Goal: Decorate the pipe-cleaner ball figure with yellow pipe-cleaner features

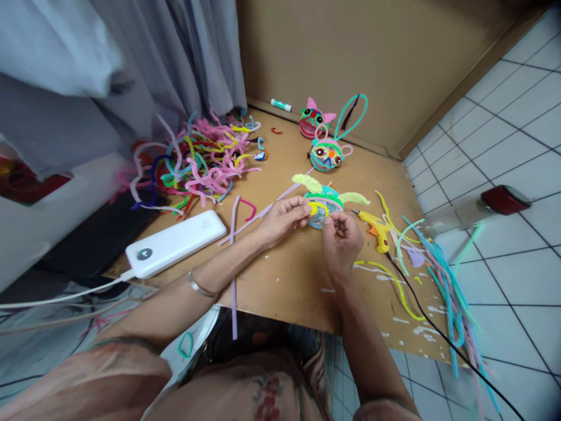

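My left hand (287,219) pinches one end of a short curved yellow pipe cleaner (321,207). The fingertips of my right hand (343,237) are closed on its other end. Just behind the fingers is a round craft piece (329,195) with teal and green bands, a clear-looking front and two pale yellow ear-like strips sticking out. My fingers partly hide it, and I cannot tell whether they touch it. Right of my right hand lies a yellow hot glue gun (376,229).
Two decorated round faces (326,156) stand farther back, near a glue stick (281,105). A heap of pipe cleaners (210,155) lies left, behind a white power bank (176,242). More pipe cleaners (451,286) hang over the right edge, near a red-capped bottle (504,200). The glue gun's black cord crosses there.
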Tool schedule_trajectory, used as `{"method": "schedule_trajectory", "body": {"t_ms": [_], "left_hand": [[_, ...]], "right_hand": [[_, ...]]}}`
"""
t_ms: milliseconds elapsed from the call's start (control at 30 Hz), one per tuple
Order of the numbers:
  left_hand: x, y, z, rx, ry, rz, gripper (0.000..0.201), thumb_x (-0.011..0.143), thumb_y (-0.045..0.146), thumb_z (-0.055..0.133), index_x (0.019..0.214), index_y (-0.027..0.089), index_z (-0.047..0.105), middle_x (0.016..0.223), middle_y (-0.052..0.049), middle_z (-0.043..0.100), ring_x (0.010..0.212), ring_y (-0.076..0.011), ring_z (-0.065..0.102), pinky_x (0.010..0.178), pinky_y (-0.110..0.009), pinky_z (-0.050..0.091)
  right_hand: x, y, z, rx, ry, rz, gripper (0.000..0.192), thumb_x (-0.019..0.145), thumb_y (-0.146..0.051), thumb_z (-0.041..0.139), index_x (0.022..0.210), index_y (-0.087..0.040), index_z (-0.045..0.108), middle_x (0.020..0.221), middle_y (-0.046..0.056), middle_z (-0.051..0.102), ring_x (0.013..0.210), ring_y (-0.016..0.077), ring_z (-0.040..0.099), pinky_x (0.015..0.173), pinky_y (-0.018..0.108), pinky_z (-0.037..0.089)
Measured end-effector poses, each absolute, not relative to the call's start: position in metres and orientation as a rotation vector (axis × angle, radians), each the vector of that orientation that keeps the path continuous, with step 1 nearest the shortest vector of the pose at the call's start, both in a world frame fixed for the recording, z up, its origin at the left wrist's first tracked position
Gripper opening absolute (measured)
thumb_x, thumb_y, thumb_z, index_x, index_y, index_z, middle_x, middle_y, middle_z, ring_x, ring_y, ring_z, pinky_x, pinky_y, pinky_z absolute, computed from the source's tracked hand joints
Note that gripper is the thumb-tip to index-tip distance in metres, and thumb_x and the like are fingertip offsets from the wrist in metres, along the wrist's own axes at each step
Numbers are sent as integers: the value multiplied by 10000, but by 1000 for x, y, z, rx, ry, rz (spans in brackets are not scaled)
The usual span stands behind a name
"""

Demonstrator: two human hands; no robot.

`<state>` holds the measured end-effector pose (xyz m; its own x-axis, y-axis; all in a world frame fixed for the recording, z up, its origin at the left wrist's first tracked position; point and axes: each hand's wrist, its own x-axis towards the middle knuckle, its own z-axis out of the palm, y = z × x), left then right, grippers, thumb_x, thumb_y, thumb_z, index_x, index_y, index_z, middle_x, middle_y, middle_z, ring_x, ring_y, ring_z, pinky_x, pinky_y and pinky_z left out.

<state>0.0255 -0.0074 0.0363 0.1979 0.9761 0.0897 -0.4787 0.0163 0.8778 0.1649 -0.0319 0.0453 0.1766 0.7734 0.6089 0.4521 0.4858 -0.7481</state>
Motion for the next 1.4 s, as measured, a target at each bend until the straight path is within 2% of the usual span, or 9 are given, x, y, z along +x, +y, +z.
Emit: {"method": "schedule_trajectory", "body": {"t_ms": [167, 367, 533, 633, 733, 900, 1100, 1400], "left_hand": [[23, -11, 42, 1169, 739, 1193, 345, 698, 432, 764, 742, 134, 596, 609, 37, 536, 552, -64, 440, 575, -223, 329], [23, -11, 42, 1168, 702, 1193, 383, 679, 457, 795, 743, 130, 607, 643, 32, 542, 563, -64, 448, 583, -226, 350], [24, -11, 37, 1034, 596, 1221, 422, 722, 531, 758, 794, 131, 644, 660, 18, 562, 571, -69, 479, 585, -224, 362], [26, -12, 38, 1063, 619, 1223, 457, 666, 535, 804, 843, 130, 690, 689, 6, 603, 585, -76, 497, 602, -234, 385], [27, -14, 40, 1128, 750, 1262, 446, 620, 527, 833, 746, 123, 695, 630, 10, 594, 564, -77, 471, 589, -239, 386], [26, -16, 44, 1211, 810, 1257, 480, 639, 582, 796, 658, 124, 653, 582, 8, 572, 545, -81, 459, 555, -232, 371], [27, -18, 47, 1239, 774, 1209, 494, 649, 597, 778, 661, 126, 627, 595, 4, 561, 564, -88, 464, 566, -229, 362], [23, -19, 48, 1367, 792, 1028, 469, 704, 578, 731, 660, 143, 562, 555, 54, 401, 512, -58, 297, 504, -221, 201]], "right_hand": [[168, -34, 49, -1074, -1476, 397, 178, 841, -313, 590, 963, -198, 651, 873, 24, 647, 745, 140, 591, 668, 285, 491], [167, -34, 52, -1140, -1483, 609, 210, 822, -351, 629, 689, -189, 641, 601, -37, 569, 545, 95, 458, 530, 239, 382], [165, -31, 51, -1099, -1314, 763, 203, 785, -374, 658, 711, -185, 648, 567, -57, 543, 520, 85, 448, 523, 230, 369], [165, -31, 50, -1106, -1308, 750, 208, 791, -380, 658, 716, -186, 651, 564, -58, 538, 522, 89, 452, 529, 234, 371], [166, -33, 49, -1127, -1414, 683, 220, 830, -368, 640, 699, -192, 651, 590, -51, 563, 548, 98, 470, 555, 244, 381], [171, -33, 47, -1102, -1474, 510, 260, 864, -368, 617, 666, -199, 610, 623, -43, 556, 615, 119, 486, 610, 265, 388], [172, -32, 47, -1096, -1407, 416, 276, 862, -375, 612, 650, -205, 566, 595, -56, 472, 580, 114, 413, 576, 261, 338], [176, -34, 51, -1170, -1425, 352, 310, 866, -391, 592, 620, -216, 523, 555, -60, 424, 580, 124, 406, 580, 263, 351]]}}
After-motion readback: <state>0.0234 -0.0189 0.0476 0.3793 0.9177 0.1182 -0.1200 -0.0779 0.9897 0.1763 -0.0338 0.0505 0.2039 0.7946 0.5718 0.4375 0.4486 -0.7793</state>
